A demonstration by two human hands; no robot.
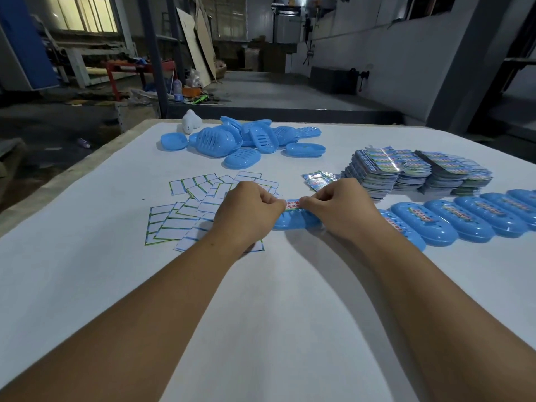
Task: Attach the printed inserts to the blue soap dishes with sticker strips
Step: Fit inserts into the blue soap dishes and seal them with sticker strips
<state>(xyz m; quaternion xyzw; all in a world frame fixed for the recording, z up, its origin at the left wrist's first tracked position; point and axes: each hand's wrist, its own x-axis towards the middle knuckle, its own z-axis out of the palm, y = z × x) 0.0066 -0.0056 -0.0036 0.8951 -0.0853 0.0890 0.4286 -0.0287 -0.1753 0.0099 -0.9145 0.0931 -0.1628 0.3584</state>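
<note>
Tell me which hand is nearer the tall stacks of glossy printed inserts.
Right. The right hand pinches a sticker strip just left of the tall stacks of glossy printed inserts; the left hand, at the strip's other end, is farther away.

Blue soap dish (295,221) lies flat under both hands, sticker strip (293,205) with red print stretched across its top between them. Finished dishes (452,224) in a row right of hands, insert stacks (417,172) beyond, loose dishes (240,139) far ahead.
</note>
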